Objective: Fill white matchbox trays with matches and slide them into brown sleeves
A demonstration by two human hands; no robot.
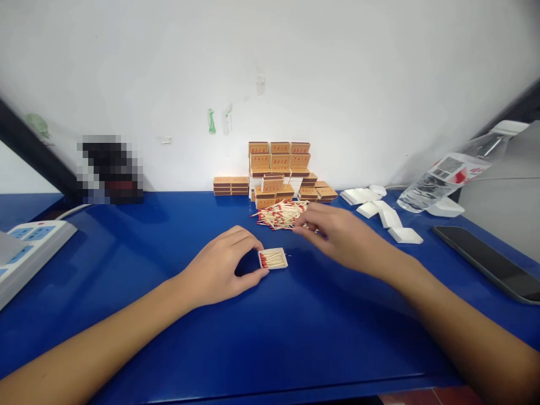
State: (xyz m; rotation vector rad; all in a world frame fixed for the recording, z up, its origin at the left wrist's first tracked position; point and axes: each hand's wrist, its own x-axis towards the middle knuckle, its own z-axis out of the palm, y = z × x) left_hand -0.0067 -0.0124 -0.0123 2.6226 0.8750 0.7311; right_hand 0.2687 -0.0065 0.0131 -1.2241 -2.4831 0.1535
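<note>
Small tray (280, 268) of white card, open at the top, lying on the glossy blue surface (236, 349) in front of the pile of loose matches (278, 215). Its long sides run roughly left to right. Inside lies a layer of pale matchsticks (275, 259), their red heads gathered toward the left end; the low walls remain visible around them. The loose matches lie in a tangled heap, with red heads pointing in several directions.

A narrow strip of the surface separates tray and heap, while a broad stretch extends from the tray to the front edge. Behind the heap, stacked matchboxes (279, 161) stand before the white wall (169, 67). To the right are several white trays (390, 215), a tilted water bottle (455, 169) and a dark phone (485, 261).

Of the two hands, the left hand (223, 267) grasps the tray's left end, thumb at the near corner and index finger at the far one, its forearm entering from lower left. The right hand (333, 232) reaches in from lower right, fingers bent and drawn together at the heap's right side; whether they grip a match cannot be told.
</note>
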